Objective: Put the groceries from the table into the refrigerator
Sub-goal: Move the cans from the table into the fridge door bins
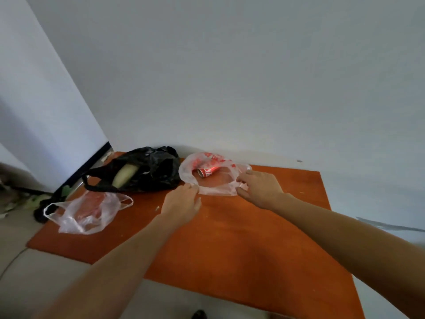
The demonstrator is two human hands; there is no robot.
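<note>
On the orange table (241, 238) lie three bags. A white plastic bag with red print (213, 189) sits at the back middle, with a red drink can (205, 172) lying on its side inside it. My left hand (182, 203) pinches the bag's left rim. My right hand (259, 186) holds the bag's right rim, fingers curled on the plastic. A black bag (151, 169) to the left holds a pale long vegetable (125, 176). A clear bag (85, 212) with something red inside lies at the table's left front. No refrigerator is in view.
A white wall runs behind the table, with a corner at the left. Dark and green clutter (46, 199) lies on the floor left of the table. A pale floor shows below the table's front edge.
</note>
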